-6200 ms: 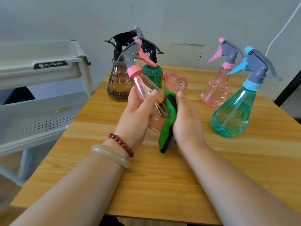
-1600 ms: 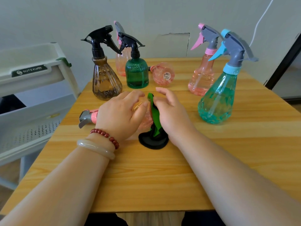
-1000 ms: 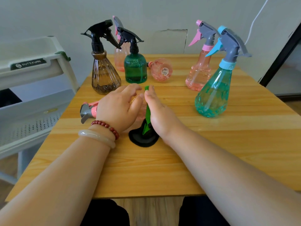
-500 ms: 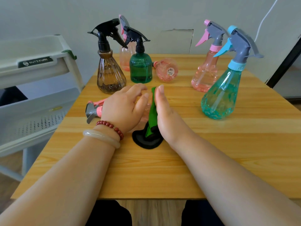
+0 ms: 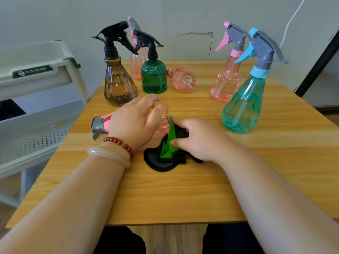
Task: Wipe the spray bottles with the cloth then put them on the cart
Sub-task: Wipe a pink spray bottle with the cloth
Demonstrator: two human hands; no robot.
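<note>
A pink spray bottle lies on its side on the wooden table, its grey and pink trigger head pointing left. My left hand grips its body from above. My right hand holds the green and black cloth against the bottle's base, fingers curled over the fabric. Part of the cloth spreads on the table below the bottle. The white cart stands to the left of the table.
Behind my hands stand a brown bottle, a green bottle and a pink bottle. Another pink bottle lies on its side. At the right stand a pink bottle and a teal bottle.
My right hand has dropped from upright against the bottle's base to lie lower, curled over the cloth. The left hand keeps its grip on the lying bottle.
</note>
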